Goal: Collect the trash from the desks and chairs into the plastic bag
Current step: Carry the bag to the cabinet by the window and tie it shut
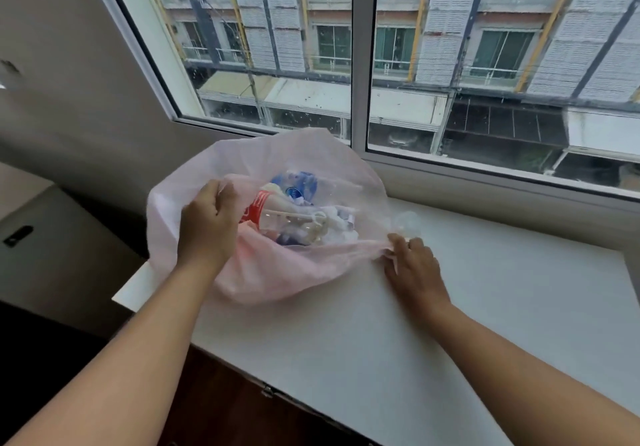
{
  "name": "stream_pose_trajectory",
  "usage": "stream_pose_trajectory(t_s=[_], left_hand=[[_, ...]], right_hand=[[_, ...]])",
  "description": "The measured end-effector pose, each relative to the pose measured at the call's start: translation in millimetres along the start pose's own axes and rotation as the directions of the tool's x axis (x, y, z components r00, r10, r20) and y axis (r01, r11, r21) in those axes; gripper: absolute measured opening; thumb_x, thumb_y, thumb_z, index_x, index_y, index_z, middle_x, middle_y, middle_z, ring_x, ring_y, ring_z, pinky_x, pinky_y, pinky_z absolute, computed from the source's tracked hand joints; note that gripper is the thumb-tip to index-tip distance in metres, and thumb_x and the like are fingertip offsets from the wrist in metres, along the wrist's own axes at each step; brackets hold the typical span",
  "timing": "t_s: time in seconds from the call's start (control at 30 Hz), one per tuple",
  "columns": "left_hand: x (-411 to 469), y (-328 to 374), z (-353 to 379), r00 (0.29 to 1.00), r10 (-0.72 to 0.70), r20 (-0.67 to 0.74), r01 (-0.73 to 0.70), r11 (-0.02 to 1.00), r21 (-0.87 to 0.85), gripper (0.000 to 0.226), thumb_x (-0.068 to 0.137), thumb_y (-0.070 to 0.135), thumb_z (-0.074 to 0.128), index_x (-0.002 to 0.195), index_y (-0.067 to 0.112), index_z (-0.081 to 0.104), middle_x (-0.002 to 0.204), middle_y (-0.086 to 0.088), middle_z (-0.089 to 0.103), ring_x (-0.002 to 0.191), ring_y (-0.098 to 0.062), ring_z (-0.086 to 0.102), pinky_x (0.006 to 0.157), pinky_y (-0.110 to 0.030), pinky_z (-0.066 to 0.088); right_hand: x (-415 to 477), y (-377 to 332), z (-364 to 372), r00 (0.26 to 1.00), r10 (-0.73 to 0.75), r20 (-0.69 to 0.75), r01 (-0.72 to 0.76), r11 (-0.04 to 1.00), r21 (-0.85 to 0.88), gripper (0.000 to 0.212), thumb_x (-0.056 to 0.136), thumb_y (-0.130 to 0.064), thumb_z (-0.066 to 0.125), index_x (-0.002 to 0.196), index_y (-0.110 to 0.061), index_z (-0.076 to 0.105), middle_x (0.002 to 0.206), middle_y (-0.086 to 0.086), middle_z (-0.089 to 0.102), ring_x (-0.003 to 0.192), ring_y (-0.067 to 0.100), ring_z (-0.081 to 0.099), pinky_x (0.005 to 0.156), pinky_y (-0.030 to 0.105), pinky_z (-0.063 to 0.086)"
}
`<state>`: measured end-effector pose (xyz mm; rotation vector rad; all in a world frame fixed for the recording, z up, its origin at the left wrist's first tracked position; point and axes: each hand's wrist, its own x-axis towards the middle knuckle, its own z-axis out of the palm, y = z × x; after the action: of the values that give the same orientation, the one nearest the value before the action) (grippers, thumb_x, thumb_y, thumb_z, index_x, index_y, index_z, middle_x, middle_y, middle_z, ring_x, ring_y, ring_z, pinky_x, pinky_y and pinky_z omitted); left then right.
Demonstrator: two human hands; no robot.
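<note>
Your left hand (207, 224) is closed on the near-left edge of the plastic bag (277, 272), fist clamped on a gathered fold at about nine o'clock of its mouth. Keep that grip high: it looks to be what holds the opening up, and if it sags the rim will likely fold over the contents.

The bag sits on the white worktop (450, 324), near its left end and close under the window (360, 64). Inside it, visible through the mouth, lie a clear bottle with a red label (259, 211), a blue-labelled bottle (298, 186) behind it at twelve o'clock, and crumpled white scraps (339, 224) toward three o'clock. The load seems well settled, so the bag should stay put while you work one-handed.

Your right hand (414, 265) pinches the bag's rim at about four o'clock, fingers closed on a twisted bit of film and resting on the worktop. Just beyond it, at one o'clock from that hand, a small clear plastic piece (407, 224) lies on the worktop, touching or nearly touching the bag; it is too faint to name. That is probably the next thing to collect. Stretch the rim flat and low toward it with both hands, then free the right hand to sweep it in, so it cannot skid away.
</note>
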<state>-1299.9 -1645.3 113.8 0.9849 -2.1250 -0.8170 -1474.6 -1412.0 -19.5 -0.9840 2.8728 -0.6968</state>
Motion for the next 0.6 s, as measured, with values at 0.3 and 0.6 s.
stream_pose_trajectory(t_s=[0.3,0.6], left_hand=[[23.1,-6.1,-25.0,0.99,0.028,-0.138,-0.024,0.999,0.029,0.036,0.101,0.027,0.041,0.068,0.012,0.043,0.062,0.002,0.047,0.064,-0.023,0.04,0.06,-0.035,0.031],[21.3,-7.3,-14.4,0.992,0.039,-0.116,-0.036,0.999,0.029,0.041,0.101,0.026,0.041,0.061,0.017,0.039,0.06,0.0,0.045,0.063,-0.022,0.039,0.06,-0.036,0.033]], right_hand=[[33.1,37.2,-29.1,0.973,0.231,0.021,-0.232,0.971,0.059,0.045,0.093,-0.028,0.05,0.134,-0.011,0.043,0.118,0.021,0.05,0.103,0.041,0.051,0.079,0.043,0.044],[61.0,31.5,-50.6,0.89,0.343,0.301,-0.361,0.933,0.005,0.049,0.082,-0.046,0.057,0.124,-0.026,0.045,0.122,0.009,0.056,0.092,0.028,0.054,0.07,0.031,0.042]])
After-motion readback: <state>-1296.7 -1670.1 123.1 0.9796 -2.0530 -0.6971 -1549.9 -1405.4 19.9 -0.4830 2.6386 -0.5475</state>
